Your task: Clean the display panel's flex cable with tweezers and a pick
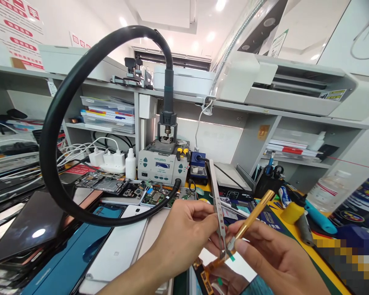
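My left hand pinches silver tweezers, which stand nearly upright with the tips down. My right hand holds a gold-coloured pen-like tool, slanting up to the right. The tweezer tips and the tool's lower end meet at a small orange flex strip with a green tab between the two hands. Below them lies an opened phone, partly hidden by my hands.
A black hose loops from the hot-air rework station at the back. Phones and screens are piled on the left. Circuit boards, a charger strip, a blue-handled tool and a bottle surround the work spot.
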A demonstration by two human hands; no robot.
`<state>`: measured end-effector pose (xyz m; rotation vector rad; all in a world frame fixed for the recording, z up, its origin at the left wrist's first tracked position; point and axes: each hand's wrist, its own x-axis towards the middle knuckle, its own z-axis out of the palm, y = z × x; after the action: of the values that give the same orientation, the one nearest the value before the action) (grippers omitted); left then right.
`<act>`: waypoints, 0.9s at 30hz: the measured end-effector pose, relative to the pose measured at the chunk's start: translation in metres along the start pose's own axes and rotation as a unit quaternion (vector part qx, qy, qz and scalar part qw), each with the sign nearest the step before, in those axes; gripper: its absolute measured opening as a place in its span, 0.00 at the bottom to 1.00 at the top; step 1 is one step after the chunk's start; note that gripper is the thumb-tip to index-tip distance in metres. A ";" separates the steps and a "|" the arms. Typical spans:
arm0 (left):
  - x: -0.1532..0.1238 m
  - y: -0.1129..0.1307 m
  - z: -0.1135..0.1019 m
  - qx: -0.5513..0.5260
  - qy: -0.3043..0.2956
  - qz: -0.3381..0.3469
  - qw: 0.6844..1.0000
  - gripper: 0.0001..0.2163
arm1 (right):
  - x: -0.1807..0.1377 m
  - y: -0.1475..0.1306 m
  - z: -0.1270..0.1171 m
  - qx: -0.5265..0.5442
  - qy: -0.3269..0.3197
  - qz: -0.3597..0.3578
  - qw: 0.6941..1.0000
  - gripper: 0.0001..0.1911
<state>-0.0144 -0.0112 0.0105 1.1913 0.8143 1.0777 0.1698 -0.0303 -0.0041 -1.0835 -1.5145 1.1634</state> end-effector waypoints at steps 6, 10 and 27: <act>0.000 0.001 0.000 -0.008 -0.004 0.003 1.000 0.07 | -0.001 -0.001 0.000 -0.016 0.027 -0.004 0.999 0.10; 0.000 0.002 0.000 -0.017 -0.009 0.005 1.000 0.07 | -0.001 -0.002 -0.002 -0.019 -0.004 -0.014 1.000 0.09; -0.002 0.004 -0.001 -0.020 -0.010 0.003 1.000 0.07 | 0.000 0.005 -0.008 -0.077 -0.018 -0.019 0.997 0.10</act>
<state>-0.0168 -0.0122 0.0140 1.1703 0.7715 1.0811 0.1778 -0.0286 -0.0076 -1.1363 -1.6677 1.0601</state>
